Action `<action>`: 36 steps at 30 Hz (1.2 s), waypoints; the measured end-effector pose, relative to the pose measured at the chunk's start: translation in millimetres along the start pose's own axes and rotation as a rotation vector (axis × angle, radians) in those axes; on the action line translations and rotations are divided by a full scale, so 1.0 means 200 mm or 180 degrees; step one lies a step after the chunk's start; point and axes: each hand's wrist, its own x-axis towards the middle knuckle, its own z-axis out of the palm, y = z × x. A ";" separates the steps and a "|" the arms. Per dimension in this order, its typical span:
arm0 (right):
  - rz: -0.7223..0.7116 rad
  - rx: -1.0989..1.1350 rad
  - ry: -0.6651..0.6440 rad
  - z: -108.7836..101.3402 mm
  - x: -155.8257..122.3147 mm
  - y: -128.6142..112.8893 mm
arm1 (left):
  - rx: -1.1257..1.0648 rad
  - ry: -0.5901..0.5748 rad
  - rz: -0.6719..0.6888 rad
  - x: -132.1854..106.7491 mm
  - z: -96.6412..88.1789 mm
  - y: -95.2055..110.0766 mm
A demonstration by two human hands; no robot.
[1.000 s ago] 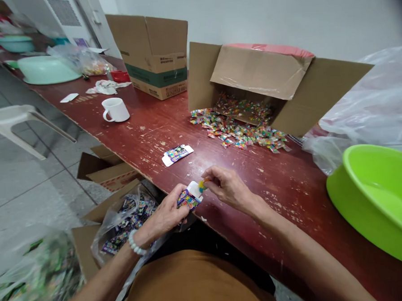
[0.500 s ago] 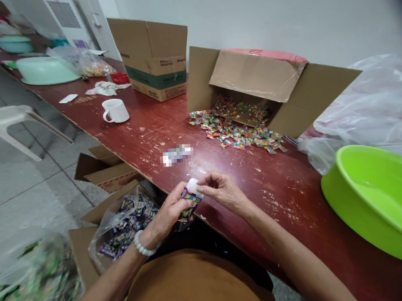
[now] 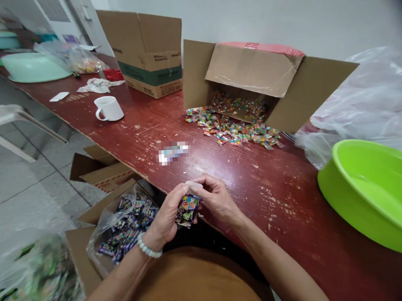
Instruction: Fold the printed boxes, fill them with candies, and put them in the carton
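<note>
My left hand (image 3: 170, 215) grips a small dark purple printed carton (image 3: 188, 207) by its left side, just off the table's front edge. At its top, a white flap (image 3: 194, 185) stands up. The thumb and fingers of my right hand (image 3: 219, 199) are closed on that flap and the carton's upper right edge. The carton's back and some fingertips are hidden. Below and left, an open cardboard box lined with clear plastic holds many similar purple packets (image 3: 127, 224).
Small wrapped candies (image 3: 233, 131) spill from a tipped cardboard box (image 3: 319, 88) onto the red table (image 3: 146, 135). A green basin (image 3: 345, 197) stands right, a white mug (image 3: 109, 108) left, and a taller carton (image 3: 149, 59) behind. A bag of green wrappers (image 3: 35, 276) lies lower left.
My right hand has come in closer to the carton, and the white flap is bent lower between the fingers. The carton's printed front now faces me more. The view has shifted slightly.
</note>
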 end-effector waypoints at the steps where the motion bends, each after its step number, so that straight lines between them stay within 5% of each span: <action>1: -0.0351 -0.0449 0.0073 0.00 0.00 -0.01 | -0.0164 -0.0035 -0.0195 0.00 0.00 0.01; 5: -0.1079 -0.1464 -0.0163 -0.03 -0.01 -0.06 | -0.0646 -0.0112 -0.0645 0.00 0.01 0.06; 11: 0.0153 -0.0032 0.0136 0.02 0.00 -0.03 | -0.0484 -0.0058 -0.0342 -0.01 0.03 0.05; 17: 0.0486 0.0577 0.0220 0.06 0.01 -0.04 | -0.0196 0.0014 -0.0098 0.00 0.00 0.01; 25: -0.0734 -0.0898 0.0008 0.05 -0.05 0.02 | -0.0355 0.0205 -0.0249 0.01 -0.04 0.01; 28: -0.0794 -0.1060 -0.0109 0.06 -0.07 0.08 | -0.0349 0.0267 -0.0263 0.01 -0.06 0.00; 31: -0.0571 -0.1077 -0.0426 0.07 -0.08 0.13 | 0.0090 0.0534 0.0095 -0.02 -0.18 0.00; 36: 0.0209 -0.0464 -0.0067 -0.01 -0.09 0.15 | 0.2152 0.1386 0.0772 -0.19 -0.62 0.10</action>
